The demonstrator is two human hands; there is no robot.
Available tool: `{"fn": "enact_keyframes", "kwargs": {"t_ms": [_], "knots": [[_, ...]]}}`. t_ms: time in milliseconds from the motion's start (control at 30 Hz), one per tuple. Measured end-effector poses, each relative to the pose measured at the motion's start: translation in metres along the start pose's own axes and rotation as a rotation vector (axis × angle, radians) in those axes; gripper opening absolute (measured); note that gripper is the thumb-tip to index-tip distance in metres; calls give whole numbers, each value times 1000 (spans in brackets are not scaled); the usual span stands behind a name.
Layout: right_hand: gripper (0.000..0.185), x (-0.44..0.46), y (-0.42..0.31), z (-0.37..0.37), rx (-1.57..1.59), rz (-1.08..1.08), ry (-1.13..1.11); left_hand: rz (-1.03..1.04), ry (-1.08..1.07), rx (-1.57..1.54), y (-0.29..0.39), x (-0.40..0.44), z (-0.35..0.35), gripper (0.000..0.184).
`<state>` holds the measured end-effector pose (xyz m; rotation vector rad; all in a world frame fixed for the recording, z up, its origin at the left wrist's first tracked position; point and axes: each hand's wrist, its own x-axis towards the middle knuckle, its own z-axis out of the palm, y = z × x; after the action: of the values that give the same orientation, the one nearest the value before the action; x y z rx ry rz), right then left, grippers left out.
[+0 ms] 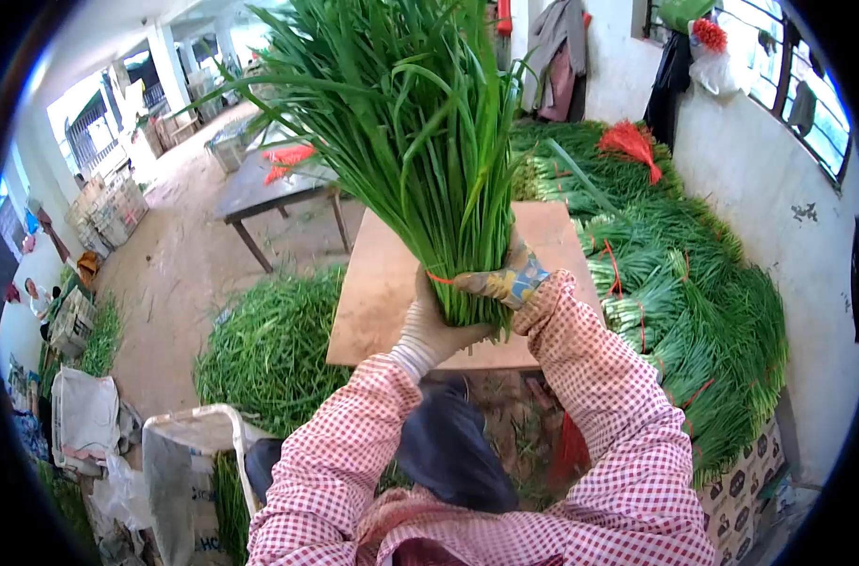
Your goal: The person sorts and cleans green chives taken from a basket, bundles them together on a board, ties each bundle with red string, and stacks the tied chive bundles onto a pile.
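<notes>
A large bunch of garlic chives (429,179) stands upright in both my hands, leaves fanning upward and cut ends down. Round its lower part runs an orange-red band (439,278). My left hand (439,325), in a pale glove, is wrapped round the base from the left and below. From the right, my right hand (507,276), in a patterned glove, grips the stems with its thumb across the front near the band. Beneath the bunch lies a wooden board tabletop (378,283). Some of my fingers are hidden behind the stems.
Tied chive bundles (675,283) are piled along the right wall, with red ties (629,149) on top. Loose greens (269,330) lie heaped on the left floor. A dark table (269,193) stands beyond; a white-rimmed crate (189,443) is at lower left. A person (38,300) is far left.
</notes>
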<state>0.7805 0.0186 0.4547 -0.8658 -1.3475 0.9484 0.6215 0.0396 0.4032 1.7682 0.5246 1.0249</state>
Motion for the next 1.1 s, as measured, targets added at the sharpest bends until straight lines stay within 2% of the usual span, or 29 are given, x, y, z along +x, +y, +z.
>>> {"fn": "enact_keyframes", "kwargs": {"t_ms": [33, 67, 133, 200, 233, 267, 333, 367, 400, 467, 500, 533, 600, 633, 667, 700, 733, 800, 833, 867, 900, 933, 1000, 1067, 1100], "knots": [[98, 7, 7, -5, 69, -76, 3, 142, 13, 63, -9, 15, -12, 111], [97, 11, 9, -7, 144, -145, 8, 151, 6, 66, 3, 28, -20, 111], [92, 10, 14, -15, 87, -190, 41, 200, -19, -293, 23, 53, -34, 108], [87, 8, 28, -26, -265, 25, -48, 146, -93, -388, -14, 76, -43, 104], [75, 14, 94, -38, 82, 84, -93, 332, -78, 123, -39, 82, -41, 93], [63, 19, 159, -50, 426, 159, -119, 290, -32, 204, -62, 83, -30, 97], [53, -5, 224, -69, 934, 301, 334, 37, 79, -103, -85, 79, -4, 103], [46, -3, 164, -42, 902, 243, 278, 5, 132, -152, -86, 79, 1, 107], [39, -1, 96, -13, 872, 184, 224, 47, 226, -38, -85, 68, -3, 103], [41, 14, 93, -29, 404, 194, 113, -172, 232, -628, -72, 66, -8, 89], [43, 24, 90, -36, 173, 195, 39, -90, 258, -685, -58, 63, -9, 83], [47, 32, 64, -35, -113, 97, -124, -7, 279, -741, -35, 61, -9, 77], [57, 46, 11, -32, -673, -227, -350, 11, 327, -722, -50, 54, -10, 62], [62, 53, 2, -26, -861, 103, -393, -1, 359, -717, -48, 43, -15, 62], [68, 57, 1, -19, -1042, 439, -433, -301, 360, -720, -46, 28, -22, 59], [79, 59, 5, -10, -1176, 607, -394, -601, 353, -723, -46, 14, -30, 57], [79, 56, 27, -8, -1169, 616, -430, -794, 283, -745, -67, -1, -44, 57], [93, 39, 83, -8, -1458, 652, -512, -892, 274, -941, -113, -49, -69, 52], [106, 32, 84, -7, -1556, 578, -522, -907, 236, -756, -102, -74, -84, 49], [111, 33, 81, -14, -1435, 556, -487, -911, 196, -569, -81, -92, -93, 46], [112, 41, 92, -29, -1360, 539, -545, -931, 350, -440, -62, -107, -90, 42], [114, 46, 102, -40, -1279, 528, -591, -956, 303, -262, -48, -118, -94, 43], [113, 48, 88, -42, -1257, 564, -647, -853, 215, -144, -47, -147, -95, 42], [107, 36, 90, -44, -1302, 482, -534, -770, 158, -119, -31, -156, -81, 25], [102, 31, 94, -45, -1311, 429, -494, -744, 119, -77, -28, -152, -72, 24]]}}
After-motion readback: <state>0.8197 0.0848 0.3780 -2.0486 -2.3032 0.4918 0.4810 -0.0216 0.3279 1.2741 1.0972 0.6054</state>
